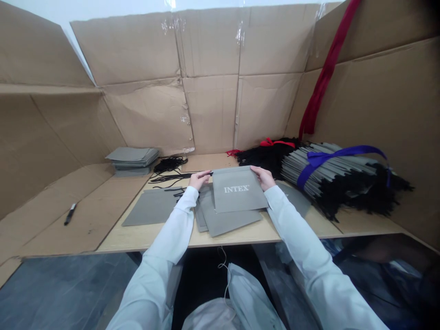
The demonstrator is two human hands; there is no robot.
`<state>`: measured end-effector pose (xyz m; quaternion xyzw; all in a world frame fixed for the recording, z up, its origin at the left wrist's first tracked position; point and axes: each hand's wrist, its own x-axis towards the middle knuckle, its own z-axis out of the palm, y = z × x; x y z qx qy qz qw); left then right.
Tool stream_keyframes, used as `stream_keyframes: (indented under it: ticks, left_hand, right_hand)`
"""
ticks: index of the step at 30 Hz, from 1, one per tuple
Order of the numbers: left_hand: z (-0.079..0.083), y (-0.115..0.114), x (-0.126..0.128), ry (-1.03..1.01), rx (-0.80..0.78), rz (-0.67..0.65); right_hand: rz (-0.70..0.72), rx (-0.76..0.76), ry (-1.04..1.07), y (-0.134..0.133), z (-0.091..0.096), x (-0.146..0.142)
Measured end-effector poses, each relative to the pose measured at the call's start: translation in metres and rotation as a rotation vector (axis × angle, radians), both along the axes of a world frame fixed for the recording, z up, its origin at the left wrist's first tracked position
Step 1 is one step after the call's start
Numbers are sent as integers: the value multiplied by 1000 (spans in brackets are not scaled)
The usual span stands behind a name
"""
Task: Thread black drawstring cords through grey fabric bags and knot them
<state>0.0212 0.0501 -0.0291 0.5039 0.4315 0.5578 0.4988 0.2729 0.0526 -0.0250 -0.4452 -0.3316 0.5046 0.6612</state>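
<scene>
You are leaning over a pale table, and a soft white sack (213, 316) is sitting down low, below its front edge, nearest to you. Your white sleeves are reaching out over the table (192, 240) to a grey INTEX bag (237, 190), and this bag is the main thing here. Your left hand (198, 179) is at the bag's top left corner, with the fingers closed up together. Your right hand (263, 178) is at its top right corner, with the fingers curling over the edge. You cannot tell if either hand is really gripping the bag. Flat grey sheets (223, 220) are lying under the bag and are poking out from below it. Another grey sheet (151, 207) is lying to the left of the bag, and one more (294, 197) is peeking out to its right. Thin black cords (168, 165) are lying past your left hand. A black marker pen (70, 213) is resting far to the left of the bag. A pile of grey sheets (132, 160) is sitting beyond the cords. A big bundle of grey sheets and black cords (330, 176) is lying to the right of the bag, tied up with a blue ribbon (338, 160). A black heap with red ties (264, 158) is sitting behind the bag. Far behind it all, brown cardboard walls (209, 110) are standing up, and a long red ribbon (325, 73) is hanging down on the right.
</scene>
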Motion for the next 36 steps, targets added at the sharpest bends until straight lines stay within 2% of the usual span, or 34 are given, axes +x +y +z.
stream_keyframes:
  ticks: [5,11,15,23,28,36]
  left_hand:
    - [-4,3,0,-76,22,5]
    - [2,-3,-2,-260,-137,5]
    - [7,-11,-1,-229,-218,-17]
    - [3,-9,3,-218,-251,81]
    - [0,-7,1,-318,-276,54]
    - [5,-6,-2,-319,-279,11]
  right_hand:
    - [37,-24,57,2,-1,0]
    - [102,-14,96,5,-3,1]
    - [110,-4,54,6,-5,1]
    - [147,18,83,7,-8,-2]
    - [136,41,93,10,-10,-2]
    - [145,29,89,8,-8,-2]
